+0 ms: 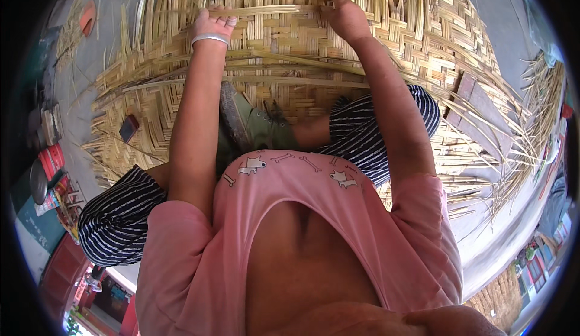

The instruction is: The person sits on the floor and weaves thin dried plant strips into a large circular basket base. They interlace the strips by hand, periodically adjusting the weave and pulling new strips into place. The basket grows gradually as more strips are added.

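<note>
Head view: a person sits on a large woven bamboo mat [290, 40] spread over the floor [501, 9], which shows bare at the upper corners. Both arms reach forward. The left hand [212, 23] and right hand [343, 14] each close their grip on one flat bamboo strip [272, 11], its long axis lying left to right between them. Loose strip ends [531, 118] fan out at the mat's right edge.
</note>
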`<state>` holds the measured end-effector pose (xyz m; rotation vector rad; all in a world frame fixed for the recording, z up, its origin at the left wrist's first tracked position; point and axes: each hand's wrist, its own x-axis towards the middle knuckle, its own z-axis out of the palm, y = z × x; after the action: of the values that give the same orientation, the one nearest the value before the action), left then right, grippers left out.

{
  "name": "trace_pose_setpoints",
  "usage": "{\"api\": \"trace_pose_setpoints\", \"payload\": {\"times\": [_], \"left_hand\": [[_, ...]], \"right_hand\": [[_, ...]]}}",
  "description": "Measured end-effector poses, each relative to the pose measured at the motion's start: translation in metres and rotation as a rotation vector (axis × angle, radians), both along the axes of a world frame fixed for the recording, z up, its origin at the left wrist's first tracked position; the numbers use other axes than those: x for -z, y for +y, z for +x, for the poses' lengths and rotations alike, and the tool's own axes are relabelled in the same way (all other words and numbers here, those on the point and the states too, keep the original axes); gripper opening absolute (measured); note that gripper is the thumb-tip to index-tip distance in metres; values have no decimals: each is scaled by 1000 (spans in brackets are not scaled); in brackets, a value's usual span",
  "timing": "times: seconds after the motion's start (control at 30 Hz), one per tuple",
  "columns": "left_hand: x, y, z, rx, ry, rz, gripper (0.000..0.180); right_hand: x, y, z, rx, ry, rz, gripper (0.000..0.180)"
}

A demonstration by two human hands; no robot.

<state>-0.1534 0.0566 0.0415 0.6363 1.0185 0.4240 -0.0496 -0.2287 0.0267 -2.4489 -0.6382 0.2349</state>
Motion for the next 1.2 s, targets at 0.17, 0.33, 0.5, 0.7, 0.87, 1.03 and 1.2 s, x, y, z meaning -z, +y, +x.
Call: {"api": "trace_pose_setpoints", "payload": {"times": [0.17, 0.33, 0.5, 0.7, 0.87, 1.03, 1.2], "left_hand": [[-45, -27, 6, 277, 40, 377, 52], [-22, -2, 27, 366, 282, 666, 59], [-47, -36, 57, 726, 440, 1574, 43], [-86, -71, 94, 1048, -302, 2305, 31], [-31, -30, 130, 896, 191, 1517, 57], [34, -6, 107, 1242, 403, 1622, 44], [2, -33, 124, 1294, 766, 1611, 40]], "right_hand": [[-27, 16, -2, -68, 43, -160, 43], [-25, 32, -14, -200, -201, -259, 31], [-35, 25, -9, -280, -72, -266, 20], [-45, 28, -5, -207, -24, -246, 19], [-22, 25, 15, -63, 124, -157, 29], [-33, 26, 18, -125, 165, -154, 31], [-43, 29, 20, -182, 198, -220, 33]]}}
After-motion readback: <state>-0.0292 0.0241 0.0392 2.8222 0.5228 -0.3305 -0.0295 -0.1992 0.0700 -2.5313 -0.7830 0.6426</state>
